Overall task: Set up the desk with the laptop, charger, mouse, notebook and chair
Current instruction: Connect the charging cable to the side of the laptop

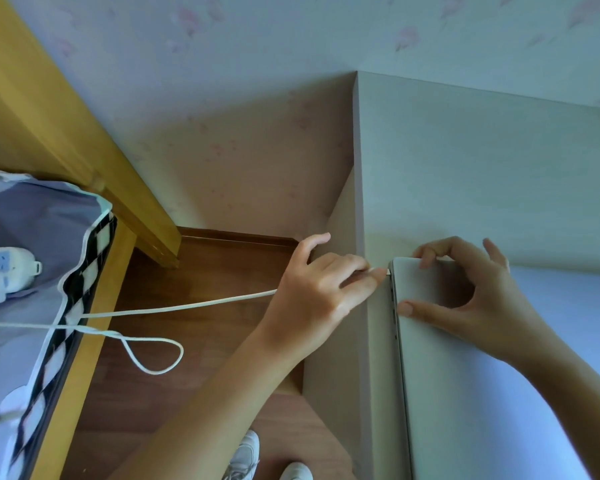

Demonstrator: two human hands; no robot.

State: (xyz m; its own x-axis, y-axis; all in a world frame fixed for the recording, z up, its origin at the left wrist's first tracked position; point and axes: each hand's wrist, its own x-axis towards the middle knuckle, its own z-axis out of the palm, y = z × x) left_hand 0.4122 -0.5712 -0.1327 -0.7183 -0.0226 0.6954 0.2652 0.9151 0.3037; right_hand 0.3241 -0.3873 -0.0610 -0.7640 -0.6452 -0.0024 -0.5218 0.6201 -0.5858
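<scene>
A closed silver laptop [471, 393] lies on the pale desk [482, 174], its left edge along the desk's left side. My left hand [319, 289] pinches the white plug of the charger cable [174, 309] against the laptop's far left corner. The cable runs left across the floor gap to the bed, with a loop hanging below it. My right hand [465, 292] rests on the laptop's far corner, thumb and fingers spread on the lid. Mouse, notebook and chair are out of sight.
A white power strip [4, 268] lies on the bed's blue cover [32, 220] at the left, inside a yellow wooden bed frame [94, 341]. Brown wood floor [201, 271] separates bed and desk. My white shoes [246, 455] show at the bottom.
</scene>
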